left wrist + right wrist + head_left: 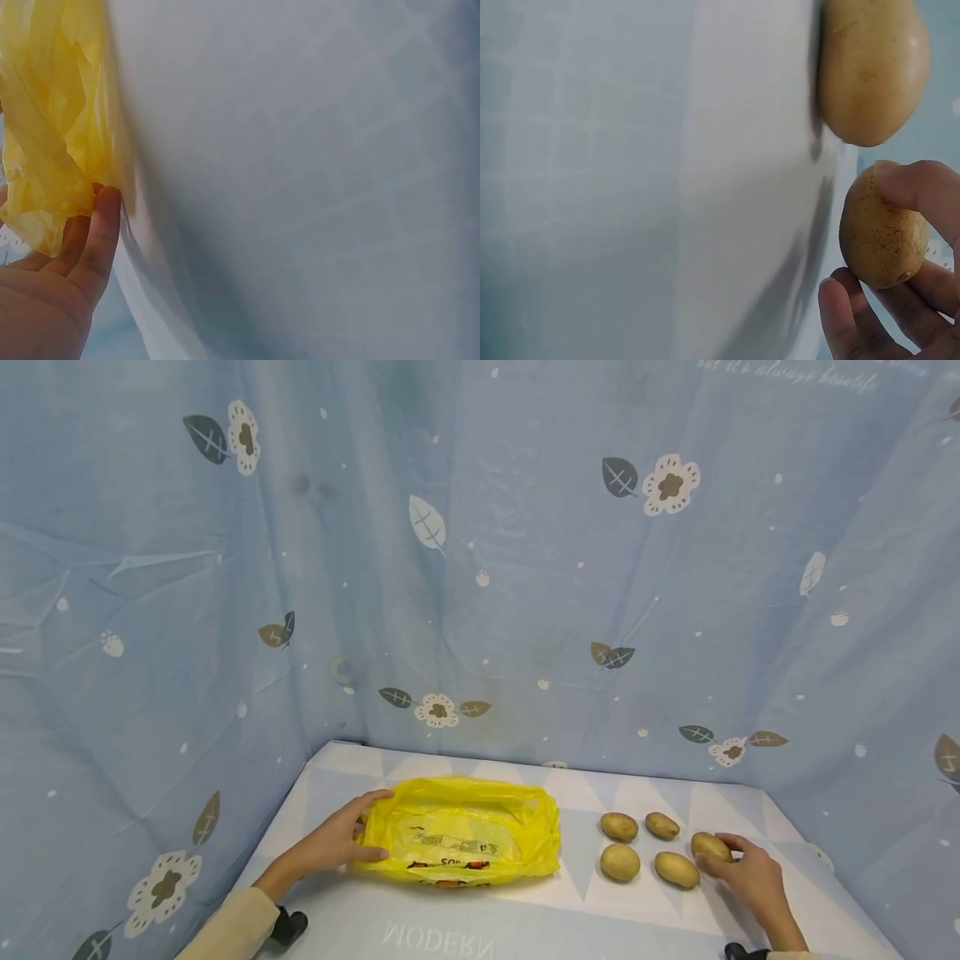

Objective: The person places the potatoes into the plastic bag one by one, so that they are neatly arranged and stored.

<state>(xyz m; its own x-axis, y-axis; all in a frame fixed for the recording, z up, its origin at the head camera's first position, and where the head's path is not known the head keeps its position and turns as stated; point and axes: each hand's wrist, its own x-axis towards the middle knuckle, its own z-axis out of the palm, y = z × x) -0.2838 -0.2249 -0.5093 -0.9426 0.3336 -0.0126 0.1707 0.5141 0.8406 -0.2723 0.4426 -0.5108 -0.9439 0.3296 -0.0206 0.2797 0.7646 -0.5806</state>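
Observation:
A yellow plastic bag lies with its mouth spread open and dark print on its side. My left hand holds its left end, thumb at the front edge and fingers at the back; in the left wrist view, fingers bend against the crumpled yellow plastic. Over on the right, my right hand grips a potato between thumb and fingers. The right wrist view shows this potato with the thumb on top and fingertips beneath. Another potato lies close beside it.
Several more potatoes lie between the bag and my right hand, among them a round one and an oval one. The table has a pale patterned cover. A blue printed curtain hangs behind it and along both sides.

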